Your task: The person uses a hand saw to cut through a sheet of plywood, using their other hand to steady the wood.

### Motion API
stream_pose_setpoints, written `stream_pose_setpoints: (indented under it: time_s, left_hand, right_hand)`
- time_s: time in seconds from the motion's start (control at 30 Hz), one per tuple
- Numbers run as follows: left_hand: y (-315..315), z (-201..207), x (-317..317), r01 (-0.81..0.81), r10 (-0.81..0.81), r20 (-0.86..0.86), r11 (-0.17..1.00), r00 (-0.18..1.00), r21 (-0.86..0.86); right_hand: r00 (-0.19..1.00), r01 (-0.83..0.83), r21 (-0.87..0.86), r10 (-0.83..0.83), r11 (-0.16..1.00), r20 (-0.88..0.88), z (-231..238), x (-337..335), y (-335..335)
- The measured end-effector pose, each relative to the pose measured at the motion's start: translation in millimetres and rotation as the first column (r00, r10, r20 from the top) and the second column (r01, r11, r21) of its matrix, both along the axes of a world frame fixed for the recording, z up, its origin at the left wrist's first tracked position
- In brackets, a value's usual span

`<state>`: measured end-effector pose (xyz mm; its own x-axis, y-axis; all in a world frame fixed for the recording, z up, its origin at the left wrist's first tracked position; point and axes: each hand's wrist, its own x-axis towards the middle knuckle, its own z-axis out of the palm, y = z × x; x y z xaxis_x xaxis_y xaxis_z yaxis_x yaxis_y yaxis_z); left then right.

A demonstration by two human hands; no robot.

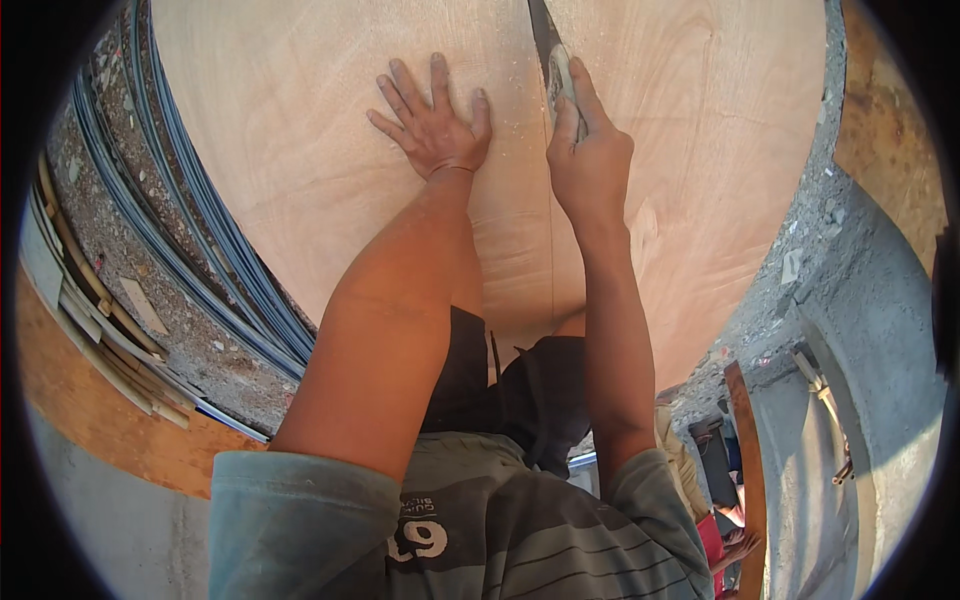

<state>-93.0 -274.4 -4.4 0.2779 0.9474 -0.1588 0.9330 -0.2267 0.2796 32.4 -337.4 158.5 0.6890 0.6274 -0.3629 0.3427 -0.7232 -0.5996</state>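
A wide sheet of plywood (330,200) spreads out in front of me, with a thin straight line running down it between my arms. My left hand (435,125) lies flat on the sheet, fingers spread, left of that line. In my right hand (590,150) is the pale handle of a handsaw, my fingers closed round it. The dark blade of the handsaw (543,30) points away from me along the line and leaves the view at the top edge. Whether its teeth are in the wood I cannot tell.
Long dark metal rods (180,225) lie on gravelly ground at the left, beside bamboo poles (105,345) and another board (130,430). Rough concrete (850,260) borders the sheet on the right. At the lower right, another person's hand (738,547) shows next to a brown plank (745,460).
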Motion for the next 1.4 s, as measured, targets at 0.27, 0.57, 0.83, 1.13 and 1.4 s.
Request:
stream_pose_setpoints:
  time_s: [0.27,0.57,0.83,1.13,1.4]
  left_hand:
    - [4,1,-3,-0.007,0.008,-0.037,1.0,0.999,0.022]
    - [3,1,-5,-0.004,0.004,0.01,1.0,1.0,0.023]
    - [-1,3,0,0.004,-0.004,-0.002,1.0,1.0,-0.002]
    - [3,-2,-12,-0.022,0.022,0.017,0.999,1.0,0.034]
    - [-3,0,4,-0.004,0.003,0.046,1.0,0.999,0.029]
  right_hand:
    - [0.994,-0.085,-0.012,0.086,0.996,0.073,71,-50,-137]
    - [0.999,-0.031,-0.005,0.031,1.0,0.032,10,-29,-42]
    - [0.996,-0.044,-0.014,0.045,0.999,0.08,38,-44,-98]
    - [0.999,-0.039,-0.061,0.041,0.997,0.026,66,-65,-130]
    - [0.999,-0.019,-0.002,0.019,1.0,0.032,1,-16,-38]
